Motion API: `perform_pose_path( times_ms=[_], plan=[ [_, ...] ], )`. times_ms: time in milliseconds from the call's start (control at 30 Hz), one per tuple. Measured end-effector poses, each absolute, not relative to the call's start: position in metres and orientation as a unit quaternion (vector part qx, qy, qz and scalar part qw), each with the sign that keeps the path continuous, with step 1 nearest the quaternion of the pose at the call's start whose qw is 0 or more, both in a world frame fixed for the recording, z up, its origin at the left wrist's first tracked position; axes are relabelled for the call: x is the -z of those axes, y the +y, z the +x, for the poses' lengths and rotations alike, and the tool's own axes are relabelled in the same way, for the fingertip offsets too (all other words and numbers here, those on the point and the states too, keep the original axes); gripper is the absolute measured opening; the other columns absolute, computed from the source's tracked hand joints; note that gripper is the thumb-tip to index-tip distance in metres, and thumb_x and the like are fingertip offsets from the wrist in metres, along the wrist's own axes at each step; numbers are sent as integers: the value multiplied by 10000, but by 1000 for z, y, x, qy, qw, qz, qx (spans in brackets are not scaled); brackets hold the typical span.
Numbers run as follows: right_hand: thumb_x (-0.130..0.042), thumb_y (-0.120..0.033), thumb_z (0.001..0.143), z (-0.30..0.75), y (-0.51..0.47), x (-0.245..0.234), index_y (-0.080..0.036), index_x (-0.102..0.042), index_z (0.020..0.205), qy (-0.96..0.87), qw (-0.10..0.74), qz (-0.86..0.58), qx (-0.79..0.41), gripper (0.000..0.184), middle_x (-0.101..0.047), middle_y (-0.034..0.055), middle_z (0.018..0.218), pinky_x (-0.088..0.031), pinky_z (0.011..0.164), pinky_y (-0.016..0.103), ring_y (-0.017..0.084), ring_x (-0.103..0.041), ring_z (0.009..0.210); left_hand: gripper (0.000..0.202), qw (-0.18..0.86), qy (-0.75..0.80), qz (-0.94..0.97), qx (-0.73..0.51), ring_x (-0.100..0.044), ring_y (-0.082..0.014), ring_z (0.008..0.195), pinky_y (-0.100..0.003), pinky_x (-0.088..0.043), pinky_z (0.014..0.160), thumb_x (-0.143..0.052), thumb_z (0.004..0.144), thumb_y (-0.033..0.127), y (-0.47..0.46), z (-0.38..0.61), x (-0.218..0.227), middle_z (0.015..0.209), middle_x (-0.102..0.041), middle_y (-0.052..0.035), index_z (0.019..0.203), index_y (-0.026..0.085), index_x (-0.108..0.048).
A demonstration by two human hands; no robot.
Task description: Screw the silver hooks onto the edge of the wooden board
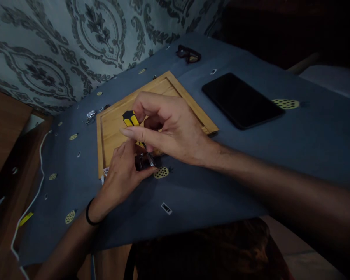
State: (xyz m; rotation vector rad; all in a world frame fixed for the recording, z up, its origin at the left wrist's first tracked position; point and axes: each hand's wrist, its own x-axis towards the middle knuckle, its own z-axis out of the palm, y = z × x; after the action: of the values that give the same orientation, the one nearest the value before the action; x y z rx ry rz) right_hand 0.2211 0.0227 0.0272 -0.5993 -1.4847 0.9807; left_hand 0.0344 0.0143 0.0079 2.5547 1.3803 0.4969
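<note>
My right hand (175, 128) is closed around the yellow and black handle of a screwdriver (131, 119), which is tilted with its shaft pointing down. Below it, my left hand (121, 167) grips a small dark, shiny metal piece (146, 161) at the near edge of a framed wooden panel (116, 128). The screwdriver's tip comes down at this metal piece; whether it sits in a screw cannot be made out. My left wrist wears a black band. The two hands partly cover the panel.
On the blue patterned tablecloth (192, 194) lie a black tablet (242, 100) at the right and dark glasses (188, 53) at the back. Small shiny metal parts (91, 114) sit left of the panel. A white cable (41, 167) runs along the left table edge.
</note>
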Motion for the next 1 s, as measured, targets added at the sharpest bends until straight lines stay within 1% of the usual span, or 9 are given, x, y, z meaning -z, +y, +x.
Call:
perform_pose_path(
  times_ms=[167,300,367,533,633,733,833,933,1000],
  plan=[
    [-752,-494,873,221,21,-28,-216,-522,803,-647,571,-258,-434,367,-563,-66,735,-435,508,174,50,-526,581,582,86,456,870,-165,-682,-317,999,-461,-524,858,-874,748,352,15,33,-3,1068,-697,-69,1188,198,-526],
    [-701,-313,928,223,21,-30,-217,-619,946,-654,566,-264,-426,128,-595,-71,738,-478,516,178,55,-577,559,595,95,447,875,-161,-665,-327,1043,-479,-508,892,-867,769,381,13,34,-7,1090,-696,-73,1204,200,-504],
    [-665,-295,951,223,20,-32,-222,-656,960,-660,559,-265,-426,74,-619,-56,767,-506,510,198,66,-603,544,598,116,452,871,-154,-665,-320,1044,-469,-507,888,-867,774,383,12,35,-9,1092,-699,-64,1199,213,-483],
    [-858,-402,783,223,20,-32,-221,-620,814,-633,584,-318,-397,300,-661,-38,825,-453,399,212,52,-525,459,640,121,452,871,-147,-654,-316,1050,-451,-493,901,-881,770,363,10,37,-9,1062,-699,-55,1226,213,-459],
    [-902,-436,717,222,21,-32,-232,-574,776,-637,577,-333,-388,390,-637,-60,719,-451,370,206,64,-517,435,675,114,441,879,-142,-634,-323,1084,-448,-478,922,-863,794,372,10,37,-8,1082,-691,-78,1286,181,-443],
    [-859,-480,765,223,19,-35,-248,-661,887,-662,550,-326,-390,329,-646,-62,671,-519,408,231,97,-590,447,729,124,444,878,-126,-612,-333,1122,-446,-457,937,-853,809,385,9,38,-9,1104,-685,-106,1341,144,-417],
    [-755,-483,879,222,16,-35,-275,-734,1063,-680,526,-346,-375,278,-743,-23,786,-577,464,268,113,-646,468,664,134,443,878,-122,-604,-315,1110,-422,-435,937,-849,816,364,9,38,-10,1078,-685,-88,1299,154,-444],
    [-814,-416,832,221,18,-31,-258,-745,922,-671,547,-360,-346,194,-793,1,902,-542,395,247,92,-607,409,626,134,435,880,-134,-600,-301,1098,-395,-416,919,-848,817,370,10,38,-8,1059,-686,-77,1259,156,-460],
    [-871,-364,768,221,21,-28,-246,-683,793,-660,578,-344,-335,223,-805,-6,869,-461,308,217,82,-548,342,644,128,428,883,-143,-601,-296,1085,-389,-407,903,-844,822,378,10,37,-6,1048,-687,-77,1273,145,-450]
  ],
)
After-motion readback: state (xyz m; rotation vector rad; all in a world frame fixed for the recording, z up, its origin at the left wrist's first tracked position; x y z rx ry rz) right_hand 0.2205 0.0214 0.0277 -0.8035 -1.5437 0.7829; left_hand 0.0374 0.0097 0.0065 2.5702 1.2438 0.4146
